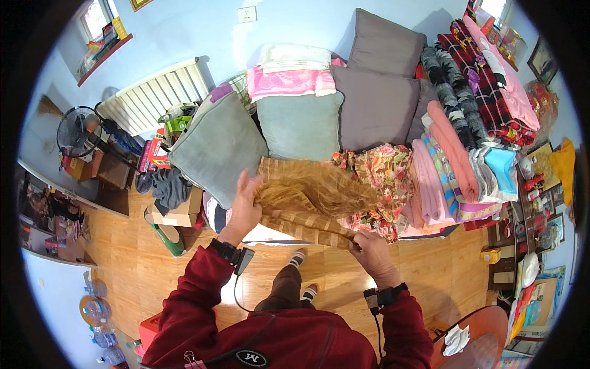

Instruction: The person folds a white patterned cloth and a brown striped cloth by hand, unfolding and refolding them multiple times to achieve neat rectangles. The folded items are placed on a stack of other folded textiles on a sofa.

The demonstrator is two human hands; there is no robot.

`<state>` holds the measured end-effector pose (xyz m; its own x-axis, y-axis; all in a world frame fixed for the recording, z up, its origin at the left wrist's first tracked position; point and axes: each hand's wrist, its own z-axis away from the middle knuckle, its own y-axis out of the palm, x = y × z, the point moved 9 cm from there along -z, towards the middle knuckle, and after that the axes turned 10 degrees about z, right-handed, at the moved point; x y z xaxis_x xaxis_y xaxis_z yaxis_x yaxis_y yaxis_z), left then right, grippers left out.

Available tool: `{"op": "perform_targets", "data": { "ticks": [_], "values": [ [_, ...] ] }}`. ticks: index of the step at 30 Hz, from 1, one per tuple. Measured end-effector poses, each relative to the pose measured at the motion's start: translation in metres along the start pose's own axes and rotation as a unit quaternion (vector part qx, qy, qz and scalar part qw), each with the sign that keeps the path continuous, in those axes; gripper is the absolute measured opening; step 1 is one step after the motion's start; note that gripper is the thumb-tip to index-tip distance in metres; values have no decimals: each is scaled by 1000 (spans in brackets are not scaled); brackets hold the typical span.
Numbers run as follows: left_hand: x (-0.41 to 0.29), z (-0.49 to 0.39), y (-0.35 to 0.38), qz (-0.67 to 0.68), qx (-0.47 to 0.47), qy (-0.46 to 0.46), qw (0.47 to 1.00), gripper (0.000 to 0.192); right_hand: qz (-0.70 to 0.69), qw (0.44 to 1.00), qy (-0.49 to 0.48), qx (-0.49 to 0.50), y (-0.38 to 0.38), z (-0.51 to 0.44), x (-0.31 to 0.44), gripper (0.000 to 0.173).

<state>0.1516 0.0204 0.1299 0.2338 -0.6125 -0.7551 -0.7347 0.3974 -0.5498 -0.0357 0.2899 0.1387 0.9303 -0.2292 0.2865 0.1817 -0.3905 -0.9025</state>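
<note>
A sheer golden-brown striped cloth (313, 189) is spread in loose folds between my two hands. My left hand (244, 203) grips its left edge, close to a grey-green cushion (216, 147) that leans at the left. My right hand (372, 253) pinches the bunched near edge lower down on the right. Beneath and to the right of the sheer cloth lies a floral fabric (382, 170) with red and cream flowers on brown. Part of the floral fabric is hidden under the folds.
Folded pink blankets (431, 184) and rolled plaid bedding (484, 87) are piled at the right. Grey cushions (380, 108) lean at the back. A cardboard box (179, 212) and a standing fan (78, 131) are at the left. A round table (479, 323) stands at the lower right.
</note>
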Motion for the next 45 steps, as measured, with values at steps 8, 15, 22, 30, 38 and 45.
{"op": "perform_targets", "data": {
  "ticks": [8, 15, 22, 30, 38, 45],
  "values": [
    [-3, 46, 44, -55, 377, 136, 915, 18, -42, 999, 30, 15, 12, 2, -14, 21],
    [-17, 47, 37, -18, 360, 176, 916, 23, -64, 996, 67, 4, 7, -2, -25, 22],
    [-75, -76, -14, -125, 167, 203, 957, 20, 64, 993, 9, -98, -92, -72, -38, 21],
    [-290, -180, -169, -40, 21, 326, 944, 28, 72, 957, -50, -275, -379, -135, 16, 16],
    [-353, -171, -199, -37, 63, 341, 937, 30, -82, 973, -37, -212, -447, -117, 57, 25],
    [-369, -159, -204, -26, 81, 338, 937, 10, -126, 976, -56, -171, -445, -114, 63, 21]
  ]
}}
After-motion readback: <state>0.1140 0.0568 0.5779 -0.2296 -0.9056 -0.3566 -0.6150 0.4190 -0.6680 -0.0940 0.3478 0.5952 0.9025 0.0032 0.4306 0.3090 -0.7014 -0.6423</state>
